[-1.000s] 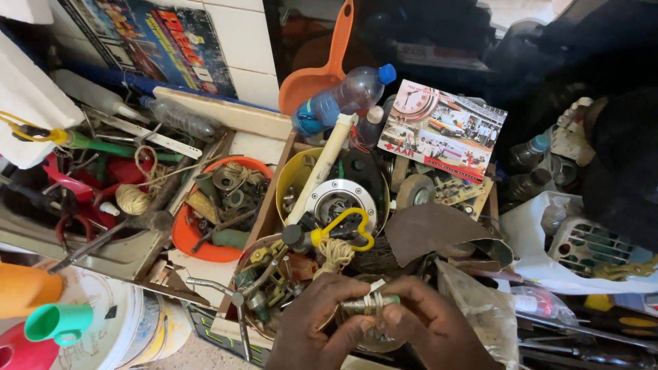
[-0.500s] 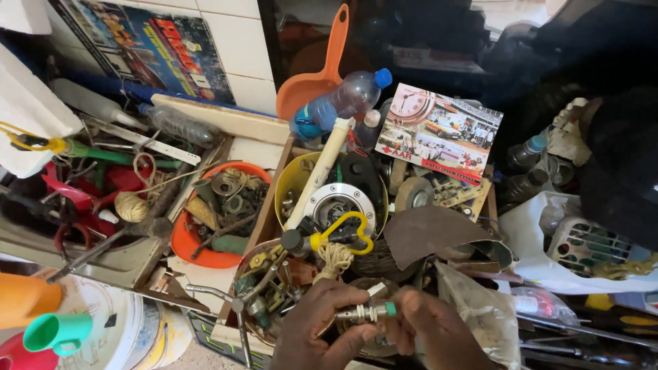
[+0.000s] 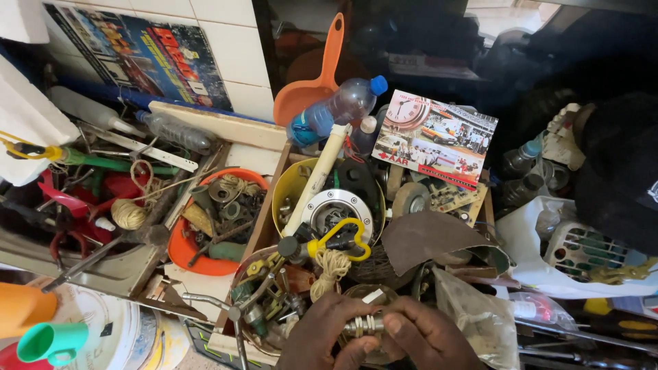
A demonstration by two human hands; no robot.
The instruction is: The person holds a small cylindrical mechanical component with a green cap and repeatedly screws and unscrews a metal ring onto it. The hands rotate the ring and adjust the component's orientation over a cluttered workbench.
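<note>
Near edge, centre of view: both hands meet on a small metal fitting (image 3: pixel 363 324), silvery, ringed or threaded along its body, lying roughly level between them. Left hand (image 3: pixel 325 336) closed on its left end with fingertips; right hand (image 3: pixel 428 339) closed on the right end, thumb across the top. The piece is held just above a cluttered wooden tray (image 3: pixel 274 185) of hardware.

Handling, as a judgement:
- Solid metal, so dense for its bulk and fully stiff; no give under a pinch.
- The ridged body offers purchase to the fingertips; any smooth part may be slick if oily, which cannot be told here.
- Not fragile; a drop would mostly lose it in the clutter below.
- Best hold: one grip on each end, on the ridged bands, as both hands have it now.

Around it: ball of twine (image 3: pixel 330 264) and yellow handle (image 3: pixel 340 236) just beyond; orange bowl (image 3: pixel 184 255) of parts to the left; clear plastic bag (image 3: pixel 480 318) to the right.
</note>
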